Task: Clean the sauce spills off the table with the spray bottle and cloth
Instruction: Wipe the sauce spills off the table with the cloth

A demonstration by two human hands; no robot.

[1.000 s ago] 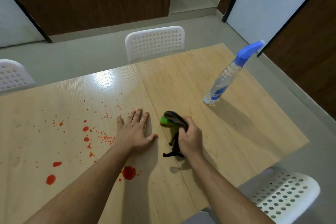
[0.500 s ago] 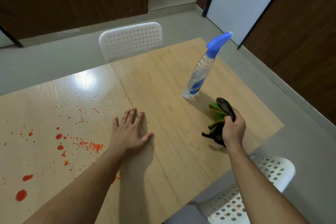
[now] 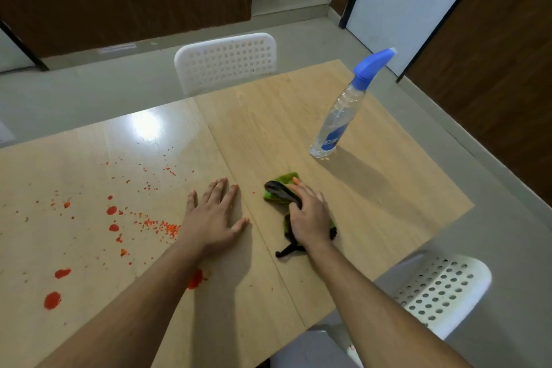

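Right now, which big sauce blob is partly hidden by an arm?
The red sauce blob under the left forearm; the other large blobs lie in the open further left.

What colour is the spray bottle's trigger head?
Blue, on a clear spray bottle; seen in the head view.

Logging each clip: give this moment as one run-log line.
left hand: flat on table | right hand: grips cloth | spray bottle: upright, untouched | sauce spills: uncleaned

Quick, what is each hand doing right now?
Left hand: open, fingers spread, flat on the table, holding nothing.
Right hand: fingers curled round the green and black cloth, pressing it on the table.
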